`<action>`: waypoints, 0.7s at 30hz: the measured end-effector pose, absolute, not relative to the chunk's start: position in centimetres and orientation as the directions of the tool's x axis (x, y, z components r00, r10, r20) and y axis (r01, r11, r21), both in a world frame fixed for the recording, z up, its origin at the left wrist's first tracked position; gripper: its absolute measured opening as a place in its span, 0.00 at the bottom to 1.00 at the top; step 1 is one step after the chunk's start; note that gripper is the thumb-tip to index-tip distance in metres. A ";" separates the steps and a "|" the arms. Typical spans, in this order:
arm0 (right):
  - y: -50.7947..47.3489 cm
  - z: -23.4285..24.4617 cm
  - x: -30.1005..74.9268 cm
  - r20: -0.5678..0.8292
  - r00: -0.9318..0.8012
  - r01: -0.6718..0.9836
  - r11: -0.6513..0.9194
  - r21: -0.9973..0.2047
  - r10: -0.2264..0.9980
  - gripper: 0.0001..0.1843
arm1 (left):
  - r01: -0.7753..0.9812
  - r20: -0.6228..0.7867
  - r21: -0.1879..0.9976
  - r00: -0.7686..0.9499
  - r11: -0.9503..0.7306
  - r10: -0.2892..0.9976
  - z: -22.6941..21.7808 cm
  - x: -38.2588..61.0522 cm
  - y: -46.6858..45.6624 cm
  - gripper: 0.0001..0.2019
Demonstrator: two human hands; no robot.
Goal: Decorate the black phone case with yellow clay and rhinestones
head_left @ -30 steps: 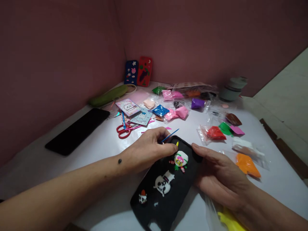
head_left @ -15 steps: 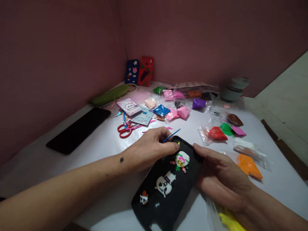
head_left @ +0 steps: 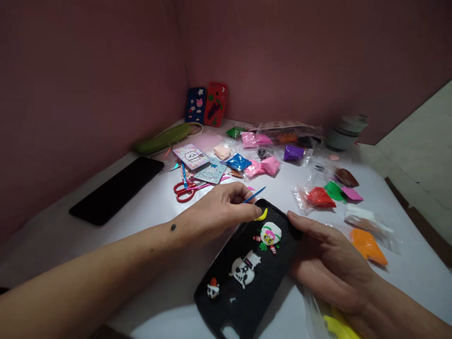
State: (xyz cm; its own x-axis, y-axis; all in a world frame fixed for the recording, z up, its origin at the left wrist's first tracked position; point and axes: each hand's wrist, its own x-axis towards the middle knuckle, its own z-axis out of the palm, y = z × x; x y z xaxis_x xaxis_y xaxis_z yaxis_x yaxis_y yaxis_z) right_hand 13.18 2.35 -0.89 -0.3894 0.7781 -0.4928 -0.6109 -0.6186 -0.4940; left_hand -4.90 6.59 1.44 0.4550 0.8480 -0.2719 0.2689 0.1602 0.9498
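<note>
A black phone case [head_left: 226, 278] lies tilted between my hands, bearing small clay figures: a white-faced figure [head_left: 270, 234], a white skull-like figure [head_left: 244, 270] and a small panda-like head [head_left: 213, 288]. My right hand [head_left: 328, 259] is closed round its right edge, thumb near the top corner. A yellow clay crescent [head_left: 262, 215] sits at the top of the case, and the thumb of my left hand [head_left: 226, 202] touches it. A thin blue stick tool [head_left: 255, 194] sticks out from the closed fingers of that same hand.
Red-handled scissors [head_left: 184, 192], patterned cards [head_left: 191, 156] and a dark phone [head_left: 118, 190] lie left. Clay packets, such as red [head_left: 320, 197] and orange [head_left: 369, 246], spread to the right. Two decorated cases [head_left: 216, 104] lean on the wall near a green pouch [head_left: 164, 137].
My left thumb has drawn back slightly, so more of the yellow crescent shows. The blue stick has shifted a little with the fingers. My right hand keeps its hold on the case.
</note>
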 end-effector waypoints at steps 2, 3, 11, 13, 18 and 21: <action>2.3 -0.8 13.1 -0.496 -0.382 -0.611 -0.616 -0.497 0.779 0.10 | 0.272 -0.284 0.947 0.455 0.173 0.844 1.5 -4.8 6.5 0.10; 2.4 -0.8 13.1 -0.499 -0.380 -0.614 -0.616 -0.494 0.779 0.10 | 0.276 -0.289 0.945 0.453 0.176 0.843 1.6 -4.7 6.5 0.09; 2.6 -0.9 13.2 -0.523 -0.368 -0.645 -0.616 -0.451 0.769 0.11 | 0.214 -0.273 0.957 0.429 0.197 0.861 1.1 -4.9 6.8 0.09; 2.6 -0.9 13.2 -0.509 -0.377 -0.654 -0.612 -0.446 0.774 0.11 | 0.181 -0.287 0.956 0.437 0.230 0.853 0.9 -5.0 6.9 0.09; 2.7 -1.0 13.3 -0.497 -0.373 -0.696 -0.590 -0.409 0.783 0.11 | 0.062 -0.338 0.934 0.476 0.352 0.812 0.4 -5.1 6.9 0.09; 2.8 -1.0 13.3 -0.496 -0.353 -0.709 -0.573 -0.411 0.793 0.11 | -0.010 -0.336 0.918 0.510 0.396 0.792 0.2 -5.0 7.0 0.11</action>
